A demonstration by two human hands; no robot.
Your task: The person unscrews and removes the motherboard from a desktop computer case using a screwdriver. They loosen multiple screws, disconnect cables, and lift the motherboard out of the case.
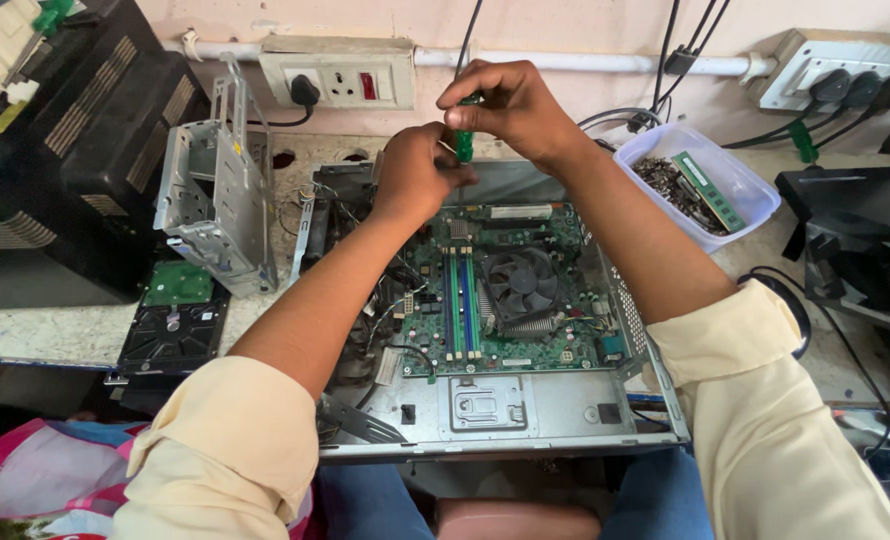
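A cluttered workbench (pixel 55 330) carries the open computer case (pixel 565 410); at its far edge my right hand (pixel 510 105) pinches the light, stiff green screwdriver (pixel 463 143) by its handle; my left hand (pixel 415 175) closes around the shaft.

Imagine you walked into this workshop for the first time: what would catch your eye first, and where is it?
The opened computer case at the centre, its green motherboard and black cooling fan exposed. Above its far edge, the left hand and right hand meet around a green-handled screwdriver. To the right sits a clear plastic tub holding screws and a memory stick.
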